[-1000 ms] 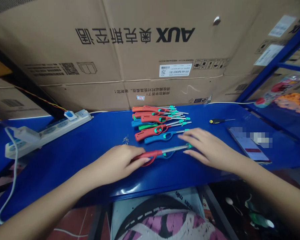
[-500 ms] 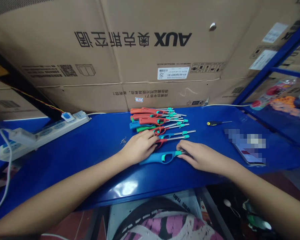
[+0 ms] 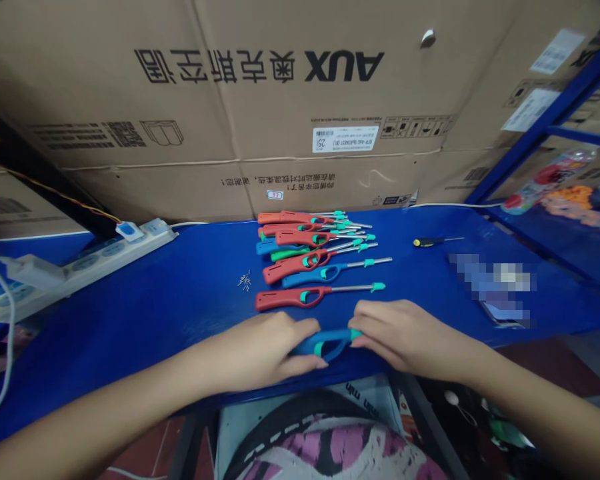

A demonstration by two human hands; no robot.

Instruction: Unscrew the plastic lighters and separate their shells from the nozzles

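Both my hands hold a blue utility lighter (image 3: 325,343) with a teal trigger near the front table edge. My left hand (image 3: 260,351) covers its rear handle, and my right hand (image 3: 401,330) grips the front end, hiding the metal nozzle. Just beyond them lies a red lighter (image 3: 293,299) with a teal trigger and a steel nozzle, and a blue lighter (image 3: 320,274) lies past that. Further back, several red, blue and green lighters (image 3: 300,235) lie in an overlapping row. A few tiny metal parts (image 3: 245,281) lie to their left.
The lighters lie on a blue metal table (image 3: 155,287). A white power strip (image 3: 75,270) with cables lies at left, and a small screwdriver (image 3: 430,242) and a pixelated phone (image 3: 497,293) lie at right. Large cardboard boxes (image 3: 280,113) stand behind, with a blue shelf frame (image 3: 535,133) at right.
The blue lighter has moved toward me, and both hands have followed it to the front edge. My left hand has moved off the lighters behind, leaving the red one lying in full view.
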